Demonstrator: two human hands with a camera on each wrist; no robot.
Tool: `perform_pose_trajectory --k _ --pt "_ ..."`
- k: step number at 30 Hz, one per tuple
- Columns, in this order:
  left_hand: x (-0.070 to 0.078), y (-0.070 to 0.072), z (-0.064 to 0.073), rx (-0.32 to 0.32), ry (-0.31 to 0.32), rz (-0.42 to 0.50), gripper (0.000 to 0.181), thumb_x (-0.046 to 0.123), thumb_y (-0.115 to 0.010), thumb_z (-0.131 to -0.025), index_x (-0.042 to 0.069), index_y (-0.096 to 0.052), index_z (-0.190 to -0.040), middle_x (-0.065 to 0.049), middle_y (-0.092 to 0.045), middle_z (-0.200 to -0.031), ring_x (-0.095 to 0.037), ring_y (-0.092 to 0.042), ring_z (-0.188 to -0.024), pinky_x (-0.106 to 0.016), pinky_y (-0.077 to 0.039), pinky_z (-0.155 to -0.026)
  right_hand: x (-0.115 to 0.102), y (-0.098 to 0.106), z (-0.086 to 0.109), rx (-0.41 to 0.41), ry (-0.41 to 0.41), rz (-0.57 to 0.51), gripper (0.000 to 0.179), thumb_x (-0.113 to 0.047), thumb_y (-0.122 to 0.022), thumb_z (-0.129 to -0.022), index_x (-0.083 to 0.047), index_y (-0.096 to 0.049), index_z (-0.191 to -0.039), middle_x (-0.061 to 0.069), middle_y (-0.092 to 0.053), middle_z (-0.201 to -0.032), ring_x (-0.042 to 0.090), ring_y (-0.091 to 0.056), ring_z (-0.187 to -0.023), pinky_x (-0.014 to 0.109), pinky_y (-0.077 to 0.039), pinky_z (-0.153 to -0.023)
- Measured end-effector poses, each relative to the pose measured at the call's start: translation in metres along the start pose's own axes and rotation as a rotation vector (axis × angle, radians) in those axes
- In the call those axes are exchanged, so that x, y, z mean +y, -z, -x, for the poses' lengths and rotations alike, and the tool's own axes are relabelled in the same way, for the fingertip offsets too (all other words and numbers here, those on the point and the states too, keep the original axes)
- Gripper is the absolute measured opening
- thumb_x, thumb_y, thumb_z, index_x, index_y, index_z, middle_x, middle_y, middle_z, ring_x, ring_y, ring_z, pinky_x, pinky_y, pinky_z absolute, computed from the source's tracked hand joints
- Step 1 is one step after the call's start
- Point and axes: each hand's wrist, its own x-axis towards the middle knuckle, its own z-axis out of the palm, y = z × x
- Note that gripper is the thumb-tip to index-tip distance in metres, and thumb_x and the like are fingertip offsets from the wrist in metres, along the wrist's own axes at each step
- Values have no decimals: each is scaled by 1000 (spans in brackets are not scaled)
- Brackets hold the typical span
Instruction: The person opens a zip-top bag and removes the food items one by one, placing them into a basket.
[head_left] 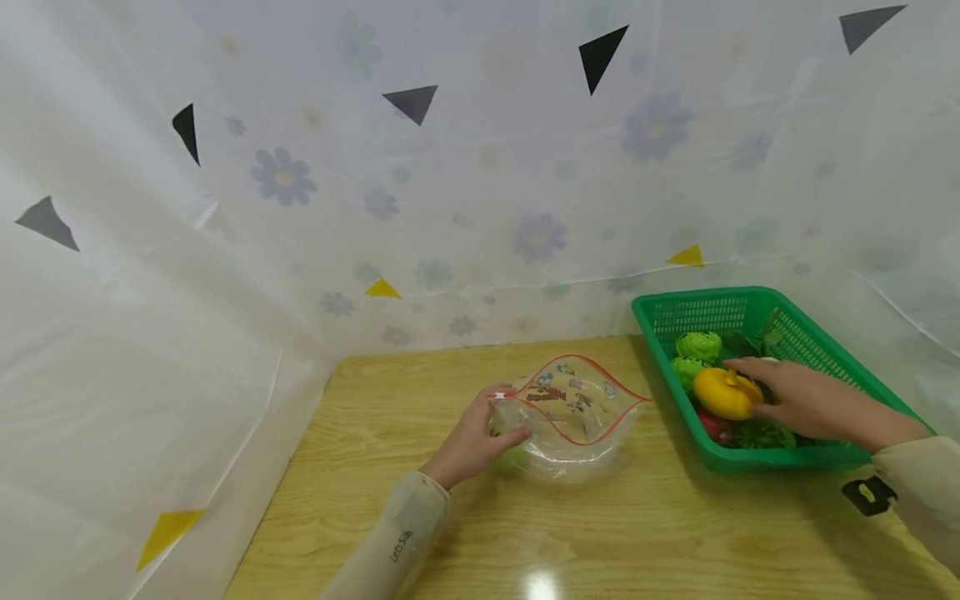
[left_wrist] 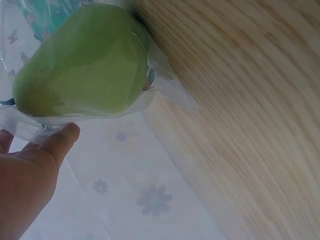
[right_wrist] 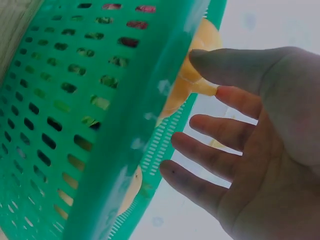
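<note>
My left hand [head_left: 480,433] holds a clear zip bag [head_left: 577,454] at its left side, near the white slider. The bag's red-edged mouth gapes, and cartoon prints show on its plastic. Inside the bag lies a smooth green pear-shaped fruit [left_wrist: 90,62], close to the left fingers in the left wrist view. Over the green basket [head_left: 750,461], my right hand [head_left: 806,400] reaches round a yellow pumpkin [head_left: 726,395]. Its thumb overlaps the pumpkin [right_wrist: 205,37] in the right wrist view, the index finger is by the stem, and the other fingers are straight and spread.
Green netted balls [head_left: 699,344], a red piece [head_left: 715,425] and leafy greens [head_left: 761,435] lie in the basket, which stands at the right of the wooden table [head_left: 405,375]. A white flowered curtain [head_left: 450,192] hangs behind and at the left. A black strap [head_left: 868,496] is by the right sleeve.
</note>
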Motion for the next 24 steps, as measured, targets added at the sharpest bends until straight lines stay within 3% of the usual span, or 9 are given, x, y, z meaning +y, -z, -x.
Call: perform_pose_trajectory --k 4,9,17,21,24 --pt "2 1 1 11 12 -25 68 32 -71 -96 21 -34 -151 1 -53 -144 -26 -58 -128 -41 -46 -108 -15 4 -1 49 32 46 61 -24 -74 -93 -4 -51 -145 31 -52 -142 53 -52 -123 65 -48 -92" --pt "4 2 1 16 17 -54 67 31 -72 -96 23 -35 -151 -4 -49 -149 -17 -54 -130 -43 -44 -111 -60 12 -7 144 100 51 46 -23 -70 -96 -8 -60 -139 21 -60 -137 46 -56 -123 62 -49 -93" --pt "7 3 0 7 0 -63 57 38 -71 -95 26 -45 -145 3 -42 -153 -18 -48 -137 -42 -40 -114 -137 9 -33 300 403 51 37 -13 -75 -90 -16 -69 -126 4 -70 -122 24 -67 -106 44 -57 -83" --pt "7 2 1 -10 7 -10 65 37 -73 -94 25 -40 -148 -1 -48 -149 -25 -54 -133 -41 -46 -109 -164 -2 -47 268 491 23 33 -15 -74 -92 -19 -69 -125 1 -70 -121 18 -67 -104 37 -58 -81" --pt "6 0 2 -2 51 -25 79 40 -76 -91 30 -30 -154 2 -42 -156 -26 -49 -139 -46 -45 -110 -176 -10 -57 194 494 -10 31 -16 -71 -95 -20 -68 -126 1 -68 -125 18 -67 -107 36 -59 -83"
